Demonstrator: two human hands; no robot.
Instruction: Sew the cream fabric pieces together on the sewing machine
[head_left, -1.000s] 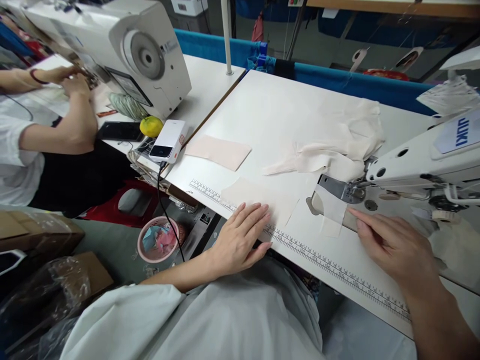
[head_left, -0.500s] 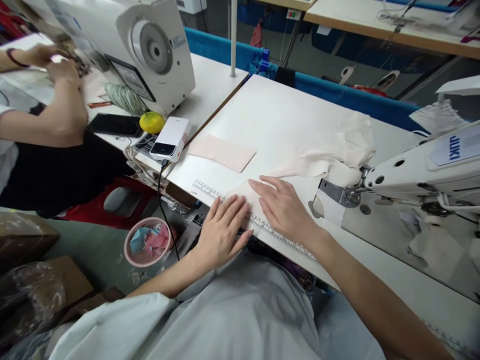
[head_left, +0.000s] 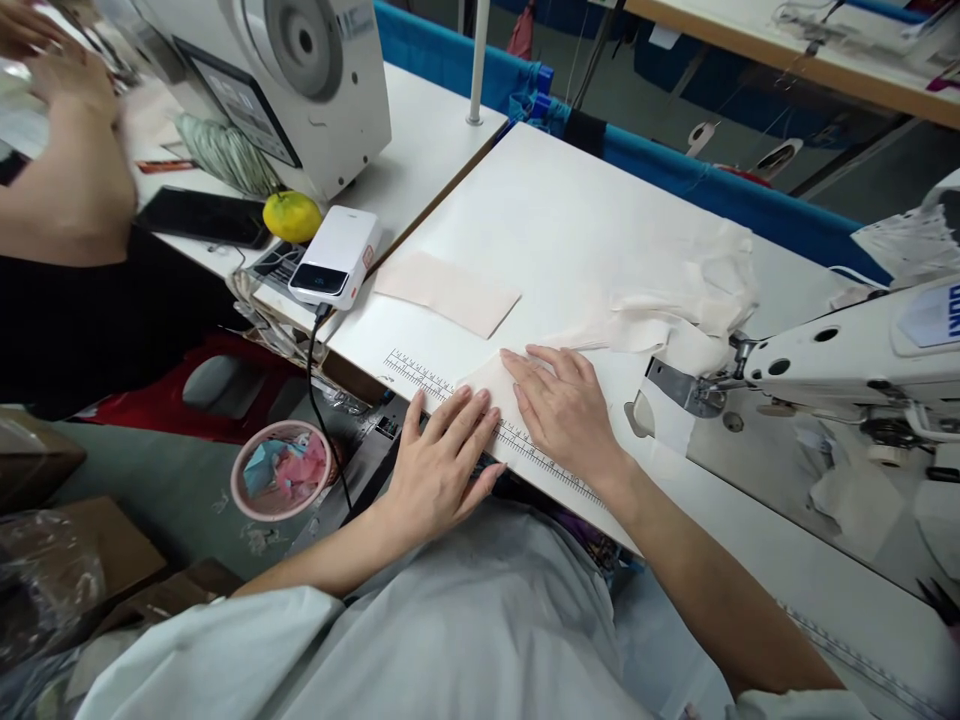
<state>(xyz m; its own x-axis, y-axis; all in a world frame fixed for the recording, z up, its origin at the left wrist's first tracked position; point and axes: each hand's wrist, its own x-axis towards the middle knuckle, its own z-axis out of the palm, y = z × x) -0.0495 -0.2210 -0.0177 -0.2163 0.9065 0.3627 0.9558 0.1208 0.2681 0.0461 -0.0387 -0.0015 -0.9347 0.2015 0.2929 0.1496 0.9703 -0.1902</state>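
Observation:
Close to the table's front edge, a small pale cream piece of fabric (head_left: pixel 491 376) lies flat, partly covered by my hands. My left hand (head_left: pixel 442 462) rests on its near edge with fingers stretched out, over the printed ruler scale (head_left: pixel 420 376). On the fabric's right side lies my right hand (head_left: pixel 564 412), palm down, fingers extended. Both hands are open and grip nothing. Just beyond them is a flat pale pink fabric strip (head_left: pixel 450 293). A crumpled heap of pale fabric (head_left: pixel 701 288) reaches from near my right fingers to the sewing machine (head_left: pixel 847 345).
To the left are a white power bank (head_left: pixel 341 250) with a black cable, a yellow fruit (head_left: pixel 292 216), a phone (head_left: pixel 202 216) and another sewing machine (head_left: pixel 322 110). A co-worker's arm (head_left: pixel 71 180) is farther left. A pink basket (head_left: pixel 281 470) with scraps stands below.
The camera view has shifted slightly. My right hand's fingers have drawn a little closer together; both hands stay flat on the fabric. The co-worker's arm appears farther left.

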